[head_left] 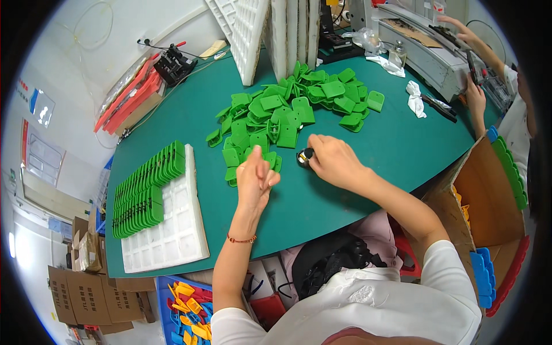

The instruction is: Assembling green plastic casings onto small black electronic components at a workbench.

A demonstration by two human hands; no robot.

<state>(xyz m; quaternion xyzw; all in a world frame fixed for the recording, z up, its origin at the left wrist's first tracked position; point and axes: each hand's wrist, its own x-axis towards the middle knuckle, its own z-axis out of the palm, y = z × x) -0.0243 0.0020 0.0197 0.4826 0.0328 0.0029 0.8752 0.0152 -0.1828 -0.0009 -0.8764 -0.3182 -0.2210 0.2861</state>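
My right hand (336,161) grips a small round black-and-silver part (305,157) just above the green table. Beside the near edge of a loose heap of green plastic clips (276,109), my left hand (256,177) has its fingers curled, the index finger bent upward. Whether anything sits in those fingers is hidden from me. Farther left, a white moulded foam tray (184,224) carries two rows of green clips (138,213) standing upright close together, and its near and right pockets hold none.
White foam trays (247,46) stand on edge at the back. A black clamp device (174,65) is at the far left. On the right are a cardboard box (489,190), crumpled tissue (415,99) and a co-worker's hand (475,98). A blue crate (167,310) of coloured clips sits below.
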